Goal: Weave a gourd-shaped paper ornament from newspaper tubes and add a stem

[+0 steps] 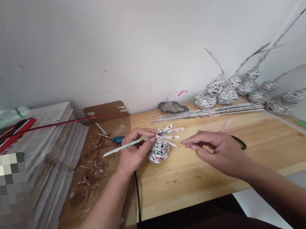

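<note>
My left hand (133, 149) pinches the neck of a small woven paper gourd (159, 153), its thumb and fingers closed around the top. Short rolled-paper ends fan out from that neck towards the right, and one longer paper tube (120, 148) points left across my left fingers. Just right of the gourd, apart from it, is my right hand (215, 149). Its thumb and fingertips are drawn together, with nothing visible between them. Behind the right hand lies a tool with a black loop handle (240, 142), mostly hidden, perhaps scissors.
Several finished woven gourds (205, 99) with twig stems stand at the back right. Long paper tubes (206, 112) lie along the wall beside a grey cloth-like lump (173, 107). Stacked newspapers (66, 145) fill the left; a blue-handled tool (118, 140) lies near my left hand.
</note>
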### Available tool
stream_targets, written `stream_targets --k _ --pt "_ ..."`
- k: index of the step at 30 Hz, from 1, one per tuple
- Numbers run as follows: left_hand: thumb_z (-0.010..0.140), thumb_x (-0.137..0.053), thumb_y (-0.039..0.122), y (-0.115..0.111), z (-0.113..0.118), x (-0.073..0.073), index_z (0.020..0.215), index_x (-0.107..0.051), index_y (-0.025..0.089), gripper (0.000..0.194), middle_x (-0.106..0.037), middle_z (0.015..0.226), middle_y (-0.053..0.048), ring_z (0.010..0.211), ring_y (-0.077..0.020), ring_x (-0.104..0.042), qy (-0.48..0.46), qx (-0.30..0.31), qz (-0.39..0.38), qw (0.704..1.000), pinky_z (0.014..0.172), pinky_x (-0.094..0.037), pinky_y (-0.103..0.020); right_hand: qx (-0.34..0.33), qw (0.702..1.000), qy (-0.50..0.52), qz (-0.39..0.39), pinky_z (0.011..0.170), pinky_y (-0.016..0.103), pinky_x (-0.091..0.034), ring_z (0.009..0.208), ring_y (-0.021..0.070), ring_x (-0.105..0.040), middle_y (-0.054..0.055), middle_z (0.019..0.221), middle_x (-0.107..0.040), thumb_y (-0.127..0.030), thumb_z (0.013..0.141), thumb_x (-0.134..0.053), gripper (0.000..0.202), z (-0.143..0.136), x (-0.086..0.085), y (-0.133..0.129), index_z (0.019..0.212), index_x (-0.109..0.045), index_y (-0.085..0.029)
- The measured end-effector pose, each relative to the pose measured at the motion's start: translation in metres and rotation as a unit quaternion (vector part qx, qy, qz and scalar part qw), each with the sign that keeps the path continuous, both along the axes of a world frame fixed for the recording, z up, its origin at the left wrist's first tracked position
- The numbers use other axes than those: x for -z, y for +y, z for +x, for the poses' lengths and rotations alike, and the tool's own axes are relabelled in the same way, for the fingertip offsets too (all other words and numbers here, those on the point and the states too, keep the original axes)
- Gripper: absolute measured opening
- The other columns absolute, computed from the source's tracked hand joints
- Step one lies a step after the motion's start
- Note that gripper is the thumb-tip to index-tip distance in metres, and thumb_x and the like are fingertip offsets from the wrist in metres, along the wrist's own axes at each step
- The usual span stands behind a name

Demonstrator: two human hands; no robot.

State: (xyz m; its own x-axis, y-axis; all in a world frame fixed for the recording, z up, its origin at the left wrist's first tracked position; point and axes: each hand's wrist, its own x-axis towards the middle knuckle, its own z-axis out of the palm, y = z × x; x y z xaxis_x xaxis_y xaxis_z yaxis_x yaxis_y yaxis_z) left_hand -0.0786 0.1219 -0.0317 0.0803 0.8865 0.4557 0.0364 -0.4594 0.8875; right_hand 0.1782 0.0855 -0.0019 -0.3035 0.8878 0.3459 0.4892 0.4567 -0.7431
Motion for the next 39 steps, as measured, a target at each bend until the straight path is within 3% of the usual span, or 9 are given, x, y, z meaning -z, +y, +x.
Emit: stream_targets --k 3,7,12,17,21,26,29,33,39 --pt "0.081 -0.077 0.022 -0.002 0.001 -0.002 0.084 -0.073 0.019 0.005 -0.077 0.093 -0.007 0.091 -0.0193 -0.071 0.006 0.014 0.019 1.000 0.085 -0.056 -0.032 -0.024 0.998 0.036 0.040 0.081 0.034 -0.058 0.091 0.0193 -0.074 0.003 0.103 -0.079 -0.020 0.091 -0.063 0.024 -0.020 -0.014 -0.003 0.110 -0.077 -0.028" --pt "0.080 -0.078 0.018 -0.004 0.004 -0.004 0.083 -0.075 0.019 0.005 -0.077 0.091 -0.008 0.092 -0.0199 -0.071 0.015 0.023 0.045 0.999 0.086 -0.056 -0.033 -0.017 0.993 0.103 0.048 0.088 0.036 -0.058 0.097 0.0202 -0.074 0.003 0.106 -0.079 -0.022 0.093 -0.064 0.018 -0.038 -0.017 0.000 0.106 -0.076 -0.026" --pt "0.075 -0.082 0.018 -0.004 0.006 -0.003 0.080 -0.076 0.020 0.008 -0.077 0.085 -0.006 0.087 -0.0204 -0.071 0.014 0.023 0.077 0.997 0.084 -0.056 -0.034 -0.029 0.989 0.140 0.024 0.076 0.033 -0.060 0.083 0.0191 -0.075 0.003 0.093 -0.079 -0.025 0.091 -0.067 0.010 -0.050 -0.013 0.002 0.096 -0.075 -0.023" --pt "0.079 -0.079 0.015 -0.006 0.006 -0.004 0.077 -0.077 0.021 0.007 -0.077 0.081 -0.006 0.084 -0.0198 -0.070 0.021 0.040 0.086 0.995 0.083 -0.055 -0.034 -0.020 0.988 0.149 0.047 0.074 0.030 -0.060 0.085 0.0173 -0.075 0.004 0.104 -0.078 -0.023 0.094 -0.061 0.021 -0.051 -0.016 0.001 0.112 -0.072 -0.024" --pt "0.080 -0.078 0.015 -0.008 0.006 -0.006 0.077 -0.078 0.021 0.007 -0.077 0.084 -0.006 0.086 -0.0202 -0.070 0.022 0.044 0.085 0.995 0.085 -0.054 -0.035 -0.021 0.994 0.107 0.023 0.058 0.026 -0.054 0.069 0.0153 -0.071 0.003 0.088 -0.078 -0.027 0.093 -0.063 0.034 -0.053 -0.020 0.003 0.127 -0.064 -0.023" --pt "0.079 -0.079 0.016 -0.008 0.006 -0.005 0.076 -0.076 0.021 0.006 -0.077 0.082 -0.006 0.085 -0.0197 -0.070 0.026 0.034 0.083 0.996 0.083 -0.055 -0.034 -0.033 0.996 0.078 0.019 0.057 0.024 -0.050 0.064 0.0134 -0.067 0.001 0.078 -0.075 -0.030 0.090 -0.067 0.009 -0.055 -0.017 0.007 0.093 -0.068 -0.021" --pt "0.079 -0.080 0.014 -0.008 0.006 -0.003 0.083 -0.077 0.021 0.008 -0.077 0.086 -0.006 0.086 -0.0199 -0.071 0.025 0.031 0.095 0.995 0.085 -0.056 -0.035 -0.017 0.996 0.081 0.035 0.054 0.022 -0.046 0.058 0.0109 -0.062 -0.001 0.072 -0.071 -0.028 0.089 -0.067 0.011 -0.056 -0.015 0.008 0.082 -0.062 -0.021" --pt "0.081 -0.078 0.013 -0.007 0.006 -0.001 0.091 -0.078 0.021 0.013 -0.079 0.092 -0.007 0.089 -0.0204 -0.072 0.033 0.034 0.127 0.991 0.087 -0.056 -0.037 -0.007 0.996 0.032 0.083 0.053 0.022 -0.043 0.054 0.0094 -0.056 -0.002 0.067 -0.066 -0.026 0.090 -0.065 0.015 -0.056 -0.015 0.007 0.078 -0.058 -0.021" --pt "0.083 -0.074 0.009 -0.005 0.006 -0.001 0.092 -0.079 0.020 0.015 -0.078 0.090 -0.007 0.087 -0.0187 -0.071 0.054 0.041 0.183 0.981 0.085 -0.056 -0.034 -0.046 0.988 0.018 0.144 0.056 0.022 -0.043 0.057 0.0097 -0.056 -0.001 0.067 -0.063 -0.026 0.096 -0.060 0.014 -0.052 -0.013 0.007 0.086 -0.066 -0.018"
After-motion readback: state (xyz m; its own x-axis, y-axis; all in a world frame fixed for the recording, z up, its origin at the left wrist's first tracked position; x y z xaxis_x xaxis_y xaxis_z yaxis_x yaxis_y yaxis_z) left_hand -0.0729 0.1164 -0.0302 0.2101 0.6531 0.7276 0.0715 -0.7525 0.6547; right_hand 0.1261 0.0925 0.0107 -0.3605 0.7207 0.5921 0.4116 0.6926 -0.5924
